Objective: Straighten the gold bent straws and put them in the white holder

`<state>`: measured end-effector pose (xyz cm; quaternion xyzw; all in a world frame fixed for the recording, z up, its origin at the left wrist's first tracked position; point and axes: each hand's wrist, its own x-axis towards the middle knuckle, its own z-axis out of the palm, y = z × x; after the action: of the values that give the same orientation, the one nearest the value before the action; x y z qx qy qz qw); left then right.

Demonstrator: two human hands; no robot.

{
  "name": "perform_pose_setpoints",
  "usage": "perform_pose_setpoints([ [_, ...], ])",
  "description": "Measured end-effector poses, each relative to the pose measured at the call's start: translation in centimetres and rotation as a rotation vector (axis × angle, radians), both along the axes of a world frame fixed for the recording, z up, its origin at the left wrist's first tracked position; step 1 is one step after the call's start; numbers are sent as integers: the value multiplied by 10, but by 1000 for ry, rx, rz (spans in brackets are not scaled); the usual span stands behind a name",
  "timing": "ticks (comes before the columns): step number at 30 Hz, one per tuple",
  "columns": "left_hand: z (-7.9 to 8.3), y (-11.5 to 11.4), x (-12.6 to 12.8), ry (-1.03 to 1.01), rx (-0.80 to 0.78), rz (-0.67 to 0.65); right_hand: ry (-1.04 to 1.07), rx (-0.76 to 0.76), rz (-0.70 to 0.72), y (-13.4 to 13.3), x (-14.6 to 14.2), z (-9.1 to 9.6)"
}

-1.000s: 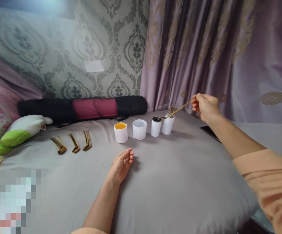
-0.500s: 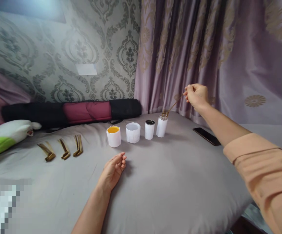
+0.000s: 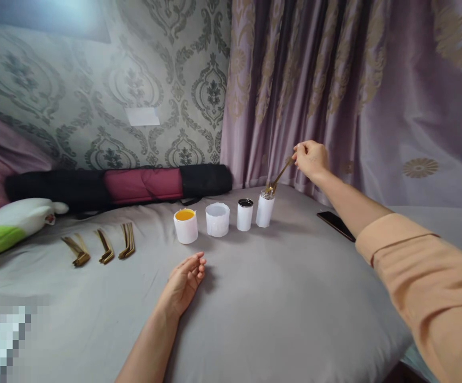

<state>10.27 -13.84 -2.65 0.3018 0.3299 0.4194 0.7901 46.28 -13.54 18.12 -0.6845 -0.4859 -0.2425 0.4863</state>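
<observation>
Pinched in my right hand (image 3: 312,158) is the upper end of a thin gold-brown stick (image 3: 283,173). It slants down to the mouth of a narrow white-wrapped jar (image 3: 264,210), where other gold pieces stick out. Whether its lower end is inside the jar, I cannot tell. My left hand (image 3: 185,277) rests on the grey sheet with loosely curled fingers and holds nothing. Beyond it stands a white tub with a yellow inside (image 3: 186,229). A wider white tub (image 3: 217,222) and a white can with a dark inside (image 3: 244,215) stand between that tub and the jar.
Three bundles of bent gold sticks (image 3: 80,258) lie on the grey sheet (image 3: 278,308) at the left. A phone (image 3: 336,225) lies at the right under my forearm. Behind are a black and maroon long bag (image 3: 143,184), a plush toy (image 3: 19,215) and a curtain (image 3: 278,96).
My right hand has moved left toward the jar with the stick, which now slants more steeply at the jar's mouth. My left hand has stayed almost still.
</observation>
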Motion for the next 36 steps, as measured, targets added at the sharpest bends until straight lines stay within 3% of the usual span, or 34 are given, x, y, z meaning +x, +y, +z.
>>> perform_pose_setpoints([
  [18,1,-2,0,-2,1,1,69,-62,26,1,-12,-2],
  [36,1,-2,1,-8,-5,0,151,-356,99,4,-20,-39],
])
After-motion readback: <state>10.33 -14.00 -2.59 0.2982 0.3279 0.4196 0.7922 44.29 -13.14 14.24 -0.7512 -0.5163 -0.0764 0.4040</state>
